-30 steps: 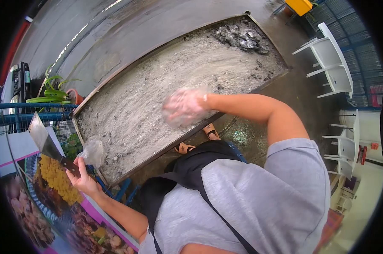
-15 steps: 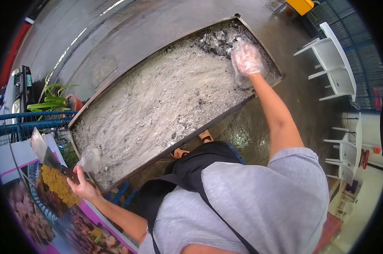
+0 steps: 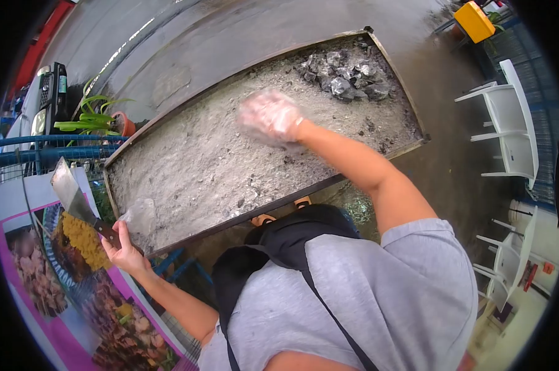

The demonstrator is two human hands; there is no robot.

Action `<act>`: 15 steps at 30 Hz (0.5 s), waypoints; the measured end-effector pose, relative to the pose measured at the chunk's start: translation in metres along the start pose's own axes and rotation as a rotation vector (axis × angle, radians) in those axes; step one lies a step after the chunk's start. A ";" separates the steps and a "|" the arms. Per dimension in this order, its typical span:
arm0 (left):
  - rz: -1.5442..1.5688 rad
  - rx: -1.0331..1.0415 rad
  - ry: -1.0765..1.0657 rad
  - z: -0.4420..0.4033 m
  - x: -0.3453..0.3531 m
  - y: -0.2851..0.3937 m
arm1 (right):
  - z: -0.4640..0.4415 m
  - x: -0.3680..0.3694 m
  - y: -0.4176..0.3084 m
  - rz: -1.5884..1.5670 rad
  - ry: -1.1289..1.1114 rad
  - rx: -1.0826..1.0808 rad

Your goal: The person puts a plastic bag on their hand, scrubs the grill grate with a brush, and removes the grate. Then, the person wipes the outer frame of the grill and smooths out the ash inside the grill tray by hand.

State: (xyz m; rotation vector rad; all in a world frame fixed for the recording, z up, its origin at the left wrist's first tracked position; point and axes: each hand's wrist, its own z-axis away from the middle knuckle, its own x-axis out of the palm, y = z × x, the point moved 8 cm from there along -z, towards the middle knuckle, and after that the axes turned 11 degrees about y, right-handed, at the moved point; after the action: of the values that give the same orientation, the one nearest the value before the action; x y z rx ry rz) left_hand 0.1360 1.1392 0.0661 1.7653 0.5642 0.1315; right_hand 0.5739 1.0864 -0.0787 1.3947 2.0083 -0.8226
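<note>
My left hand [image 3: 128,250] grips the wooden handle of a wide metal scraper [image 3: 75,195], its blade pointing up and left. A clear plastic bag [image 3: 140,216] is at the same hand's fingers, over the near left corner of the tray. A long metal tray [image 3: 295,198] holds pale grey ash [image 3: 199,167]. My right hand [image 3: 270,116], covered by a clear plastic glove, is over the ash near the tray's middle; its fingers are smeared by motion. Dark charcoal lumps [image 3: 344,77] lie piled at the tray's far right end.
White plastic chairs [image 3: 508,123] stand to the right, below a yellow box [image 3: 474,22]. At the left are a potted plant [image 3: 94,117], a blue railing [image 3: 57,148] and a banner with food pictures [image 3: 38,272]. My feet are just below the tray's near edge.
My right hand went from the middle to the charcoal at the right end, then back left over the ash. My left hand still holds the scraper. The view has shifted slightly.
</note>
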 end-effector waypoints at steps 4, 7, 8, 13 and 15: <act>-0.042 0.033 0.004 0.004 -0.006 0.002 | -0.013 -0.026 0.065 0.035 -0.688 0.413; -0.006 0.061 -0.026 0.003 -0.003 0.002 | -0.009 -0.024 0.081 0.343 -0.254 0.258; -0.009 0.064 -0.018 0.003 -0.002 0.004 | -0.007 -0.010 0.078 0.337 -0.251 0.252; 0.037 0.046 -0.028 0.005 0.013 0.014 | -0.054 0.040 0.001 0.070 -0.188 0.053; 0.046 0.066 -0.052 0.001 0.020 0.017 | -0.040 0.059 0.017 0.028 -0.463 0.192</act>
State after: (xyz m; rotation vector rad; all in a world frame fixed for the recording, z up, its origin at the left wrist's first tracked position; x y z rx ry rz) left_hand 0.1588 1.1441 0.0774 1.8410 0.4960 0.0995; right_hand 0.5678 1.1562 -0.0984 1.1915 1.5838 -1.2250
